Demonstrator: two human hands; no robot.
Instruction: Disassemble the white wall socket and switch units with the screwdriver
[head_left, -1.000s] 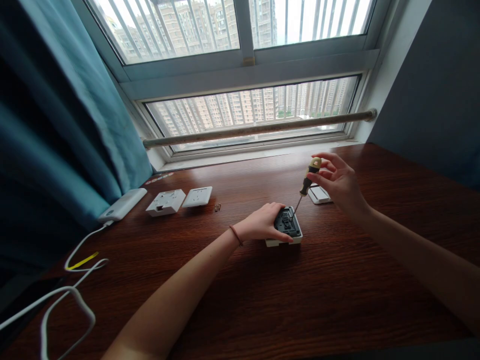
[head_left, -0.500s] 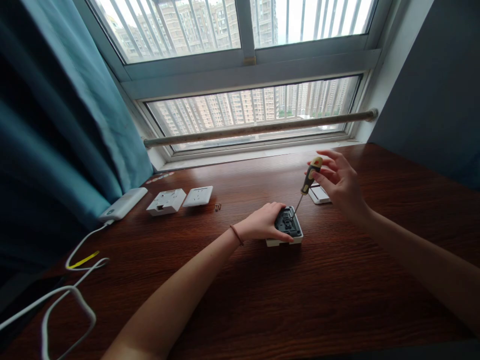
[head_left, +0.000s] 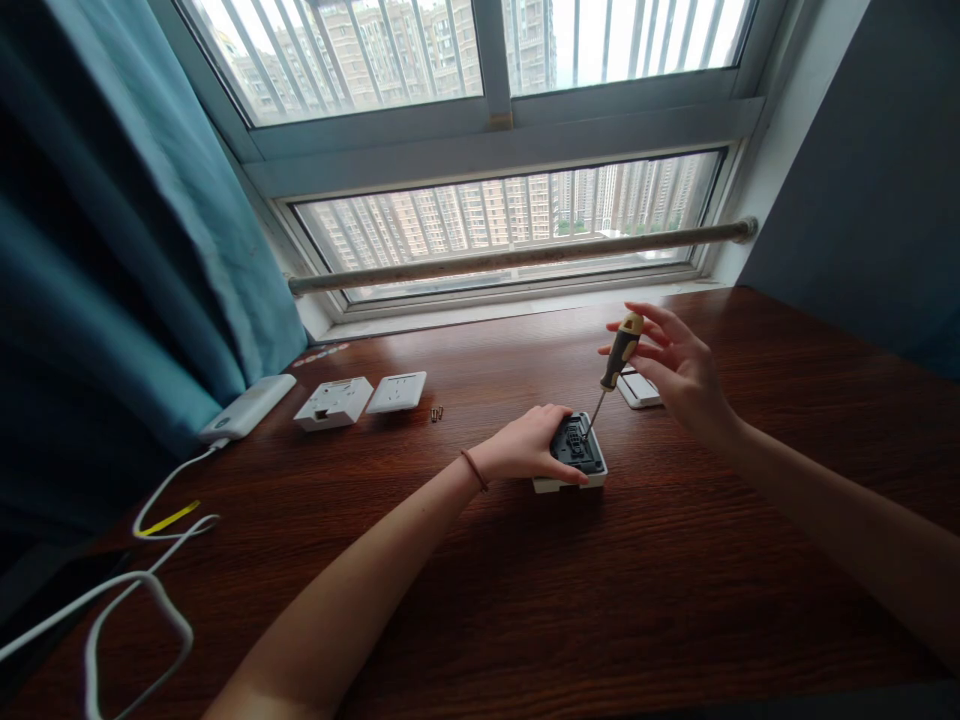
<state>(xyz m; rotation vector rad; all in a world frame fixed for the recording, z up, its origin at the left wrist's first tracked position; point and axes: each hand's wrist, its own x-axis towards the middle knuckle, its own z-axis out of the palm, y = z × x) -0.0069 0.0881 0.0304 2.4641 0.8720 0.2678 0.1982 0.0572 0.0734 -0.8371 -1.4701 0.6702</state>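
My left hand grips a wall socket with a white body and a dark inner face, thumb along its near side and fingers over its far left edge. It lies flat on the wooden table. In my right hand is a screwdriver with a dark and yellow handle, held near its top between thumb and fingers. Its thin shaft slants down, and the tip meets the dark face of the socket; the screw under it is too small to make out. Behind the handle lies a white cover frame, partly hidden.
Left of my hands are several small screws, a white socket panel and a white mounting box. Further left, a white power bank with a white cable lies by the blue curtain. A window with a rail stands behind.
The screwdriver handle has turned, and the fingers of my right hand have shifted around it, with the hand slightly more to the left. My left hand and the socket stay in place.
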